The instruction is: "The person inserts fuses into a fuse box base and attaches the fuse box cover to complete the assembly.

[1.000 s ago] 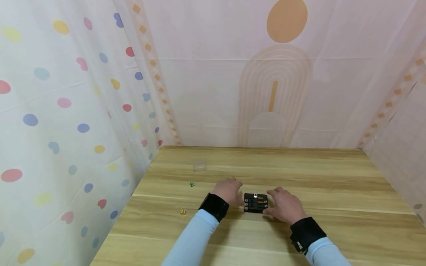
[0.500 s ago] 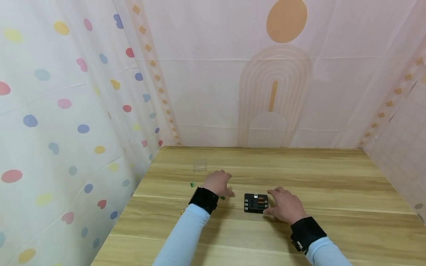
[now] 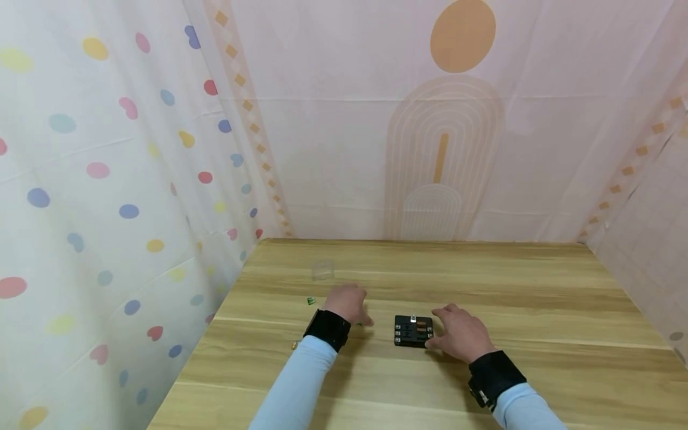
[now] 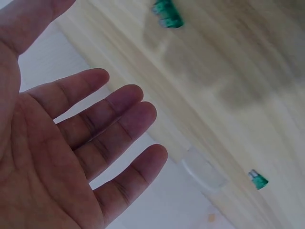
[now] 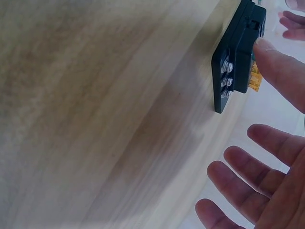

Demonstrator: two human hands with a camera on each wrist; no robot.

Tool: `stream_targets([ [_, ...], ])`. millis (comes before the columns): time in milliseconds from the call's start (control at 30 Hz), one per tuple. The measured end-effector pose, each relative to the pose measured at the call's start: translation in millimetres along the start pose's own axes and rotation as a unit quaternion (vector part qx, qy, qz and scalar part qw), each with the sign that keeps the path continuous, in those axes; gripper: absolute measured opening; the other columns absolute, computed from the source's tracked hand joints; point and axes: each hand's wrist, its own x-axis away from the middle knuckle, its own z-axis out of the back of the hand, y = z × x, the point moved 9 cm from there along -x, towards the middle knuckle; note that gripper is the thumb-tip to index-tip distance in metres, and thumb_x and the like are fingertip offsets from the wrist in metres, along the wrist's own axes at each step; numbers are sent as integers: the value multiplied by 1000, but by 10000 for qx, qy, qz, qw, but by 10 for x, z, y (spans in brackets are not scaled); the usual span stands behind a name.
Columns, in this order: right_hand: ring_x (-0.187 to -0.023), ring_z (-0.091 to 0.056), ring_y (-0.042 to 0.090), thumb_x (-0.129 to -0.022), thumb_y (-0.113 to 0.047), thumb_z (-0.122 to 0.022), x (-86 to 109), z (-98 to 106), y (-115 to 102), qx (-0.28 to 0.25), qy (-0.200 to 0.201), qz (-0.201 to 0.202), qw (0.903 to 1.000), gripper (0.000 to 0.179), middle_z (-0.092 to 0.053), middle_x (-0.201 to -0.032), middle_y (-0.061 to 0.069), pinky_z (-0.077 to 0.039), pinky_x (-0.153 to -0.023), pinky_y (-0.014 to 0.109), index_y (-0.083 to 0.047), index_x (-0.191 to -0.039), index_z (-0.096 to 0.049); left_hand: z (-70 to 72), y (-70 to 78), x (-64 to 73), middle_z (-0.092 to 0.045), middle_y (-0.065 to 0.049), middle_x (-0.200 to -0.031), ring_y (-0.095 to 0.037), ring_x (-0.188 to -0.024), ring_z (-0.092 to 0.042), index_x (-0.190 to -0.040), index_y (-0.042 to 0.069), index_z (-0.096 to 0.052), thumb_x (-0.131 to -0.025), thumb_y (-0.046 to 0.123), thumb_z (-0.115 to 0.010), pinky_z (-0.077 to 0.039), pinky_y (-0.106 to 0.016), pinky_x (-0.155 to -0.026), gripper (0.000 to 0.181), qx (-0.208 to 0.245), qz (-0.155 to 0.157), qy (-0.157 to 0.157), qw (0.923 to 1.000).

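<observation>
A black fuse block (image 3: pixel 412 332) lies flat on the table, with screw terminals along its sides and orange blade fuses (image 5: pixel 255 78) seated in it. Beside its right edge is my right hand (image 3: pixel 462 332), fingers spread and relaxed; the thumb overlaps the block in the right wrist view, and contact is hard to tell. My left hand (image 3: pixel 346 304) hovers left of the block with loosely extended fingers, holding nothing. Below its fingertips sits a green blade fuse (image 4: pixel 168 14), mostly hidden in the head view. Another green blade fuse (image 3: pixel 310 301) lies farther left.
A clear plastic cover (image 3: pixel 323 270) lies toward the back left of the wooden table (image 3: pixel 510 280). An orange blade fuse (image 3: pixel 294 344) is partly hidden by the left wrist strap. Patterned curtains (image 3: pixel 333 149) stand behind the table and at its sides.
My left hand has moved left, away from the fuse block, then lowered over the nearer green fuse. My right hand has stayed by the block.
</observation>
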Motion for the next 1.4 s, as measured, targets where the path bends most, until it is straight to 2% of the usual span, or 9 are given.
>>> stream_targets([
  [133, -108, -59, 40, -73, -37, -87, 6, -4, 4, 3, -39, 1, 10000, 67, -60, -123, 22, -50, -82, 57, -3, -127, -64, -69, -49, -1, -65, 2, -76, -14, -66, -57, -77, 11, -69, -68, 39, -91, -52, -32, -63, 37, 113, 147, 30, 9998],
  [267, -108, -59, 40, -73, -38, -87, -5, 2, 0, -5, -63, 22, 10000, 68, -60, -123, 22, -51, -81, 55, -2, -127, -64, -134, -90, -5, -58, 4, -67, -12, -59, -51, -67, 13, -65, -68, 38, -91, -49, -31, -58, 37, 157, 274, 10, 9995],
  [400, -107, -60, 40, -73, -37, -87, -12, -10, 12, -8, -64, -17, 10000, 68, -60, -122, 22, -52, -80, 54, -2, -127, -64, -193, -116, -4, -57, 5, -64, -12, -58, -51, -68, 12, -64, -68, 34, -91, -48, -30, -56, 35, 242, 273, -6, 9993],
  [600, -106, -61, 40, -71, -37, -88, -19, -35, 32, 87, -76, -63, 9999, 69, -60, -122, 22, -53, -78, 53, -2, -126, -64, -303, -156, -1, -54, 6, -60, -11, -55, -49, -61, 14, -59, -67, 28, -91, -45, -28, -54, 36, 219, 220, 25, 9995],
  [767, -106, -60, 40, -72, -37, -88, -34, -8, 18, 132, -21, -16, 9999, 68, -60, -122, 22, -52, -79, 54, -2, -125, -65, -302, -161, -15, -53, 5, -61, -10, -55, -48, -63, 13, -59, -68, 25, -90, -46, -28, -54, 34, -2, 220, 164, 9996],
  [967, -105, -61, 40, -71, -39, -88, -40, 2, 6, 105, -2, 16, 9999, 69, -61, -121, 21, -53, -78, 52, -3, -125, -65, -346, -152, -71, -57, 6, -64, -9, -58, -53, -70, 14, -66, -70, 23, -89, -48, -28, -54, 25, -414, 56, 248, 9988],
  [1267, -104, -61, 39, -72, -38, -87, -26, 18, 4, 80, -17, 21, 10000, 68, -61, -121, 21, -53, -77, 52, -2, -125, -65, -377, -108, -116, -55, 2, -61, -10, -54, -49, -67, 12, -64, -84, 5, -73, -48, -29, -51, 21, -713, -34, 247, 9971],
  [1400, -105, -61, 40, -72, -38, -87, -26, 31, -1, 61, -13, 22, 10000, 67, -61, -121, 22, -53, -77, 52, -2, -125, -65, -358, -90, -121, -58, 1, -65, -11, -58, -54, -71, 11, -67, -85, 3, -73, -50, -30, -54, 17, -752, -51, 252, 9968],
])
